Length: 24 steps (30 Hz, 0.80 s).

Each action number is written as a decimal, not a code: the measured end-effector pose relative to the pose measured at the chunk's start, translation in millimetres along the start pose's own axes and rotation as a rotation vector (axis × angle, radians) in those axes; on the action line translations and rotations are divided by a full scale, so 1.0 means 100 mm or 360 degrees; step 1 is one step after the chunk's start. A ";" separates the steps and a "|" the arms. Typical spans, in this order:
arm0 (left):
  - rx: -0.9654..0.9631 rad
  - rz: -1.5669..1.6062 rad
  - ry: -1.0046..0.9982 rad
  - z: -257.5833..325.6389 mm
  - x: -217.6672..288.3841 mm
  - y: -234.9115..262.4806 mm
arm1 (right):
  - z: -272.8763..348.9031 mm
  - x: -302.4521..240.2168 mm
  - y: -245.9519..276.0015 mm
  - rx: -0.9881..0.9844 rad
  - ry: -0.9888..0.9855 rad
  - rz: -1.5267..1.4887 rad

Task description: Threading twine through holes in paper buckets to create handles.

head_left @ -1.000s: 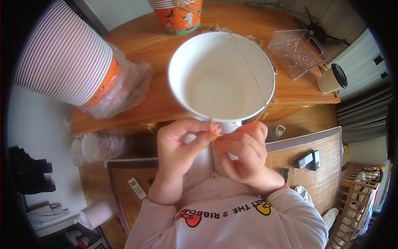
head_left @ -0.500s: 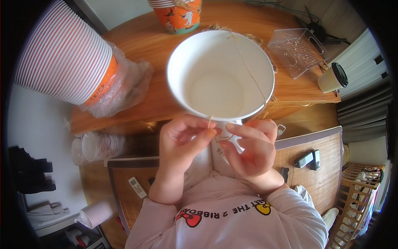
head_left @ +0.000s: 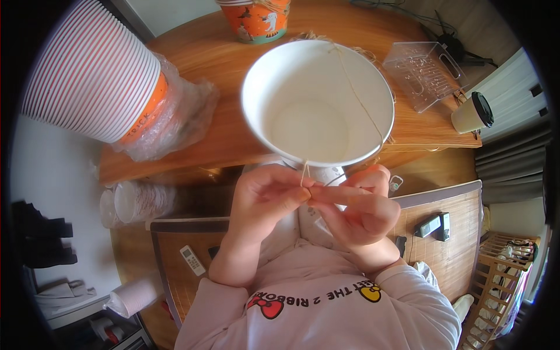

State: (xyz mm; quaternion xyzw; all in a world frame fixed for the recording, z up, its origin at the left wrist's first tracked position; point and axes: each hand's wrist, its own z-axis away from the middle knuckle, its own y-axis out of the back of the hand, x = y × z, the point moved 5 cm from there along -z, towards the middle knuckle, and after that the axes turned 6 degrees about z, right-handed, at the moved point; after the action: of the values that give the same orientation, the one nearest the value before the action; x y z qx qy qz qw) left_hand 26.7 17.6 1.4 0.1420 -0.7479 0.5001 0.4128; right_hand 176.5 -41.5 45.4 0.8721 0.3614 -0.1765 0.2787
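Observation:
A large paper bucket (head_left: 309, 125), white inside, tilts its open mouth toward me at the table's near edge. Thin twine (head_left: 357, 93) runs from its far rim across the opening and over the right side of the rim. At the near rim a short piece of twine hangs down into my fingers. My left hand (head_left: 259, 198) is closed, thumb and forefinger pinching that twine just below the rim. My right hand (head_left: 364, 210) is closed too, its thumb and forefinger meeting the left fingertips at the twine. The exact knot or loop between them is too small to make out.
A tall stack of paper buckets (head_left: 87, 76) in clear plastic stands left on the wooden table (head_left: 192, 46). Farther back are orange patterned buckets (head_left: 256, 23). To the right sit a clear plastic basket (head_left: 423, 76) and a lidded paper cup (head_left: 471, 114).
My right fingers have moved left to meet my left fingertips at the twine. The bucket has shifted slightly right, and the twine at its near rim is drawn longer downward.

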 end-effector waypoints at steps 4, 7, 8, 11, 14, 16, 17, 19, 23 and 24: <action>0.0023 -0.0173 -0.0151 0.03 0.02 0.04 | 0.01 0.03 -0.03 0.0125 0.0175 -0.0171; 0.0004 -0.0151 -0.0188 0.02 0.05 0.03 | 0.00 0.05 -0.06 0.0204 0.0167 -0.0300; 0.0009 -0.0153 -0.0190 0.02 0.07 0.03 | -0.01 0.04 -0.08 0.0202 0.0168 -0.0305; 0.0050 -0.0058 -0.0029 0.01 0.06 0.04 | -0.01 0.06 -0.09 0.0254 0.0211 -0.0363; 0.0044 -0.0012 -0.0010 0.00 0.05 0.03 | -0.01 0.02 -0.12 0.0206 0.0283 -0.0185; 0.0111 0.0099 0.0056 0.01 0.03 0.05 | -0.06 -0.01 -0.11 0.0130 0.0177 -0.0021; 0.0111 0.0098 0.0058 0.01 0.02 0.05 | -0.05 0.00 -0.11 0.0132 0.0176 -0.0021; 0.0154 0.0075 0.0060 0.02 0.01 0.07 | 0.00 0.00 -0.10 0.0194 0.0329 0.0068; 0.0145 0.0022 0.0034 0.02 0.01 0.04 | 0.00 0.00 -0.06 0.0218 0.0355 0.0067; 0.0160 -0.0055 -0.0013 0.04 0.01 0.06 | -0.03 -0.02 -0.04 0.0151 0.0307 0.0082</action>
State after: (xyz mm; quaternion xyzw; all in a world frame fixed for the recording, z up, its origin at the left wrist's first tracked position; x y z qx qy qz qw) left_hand 20.5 17.6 -1.8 0.1775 -0.7209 0.5294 0.4105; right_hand 172.9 -38.9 47.0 0.9063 0.3552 -0.1015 0.2055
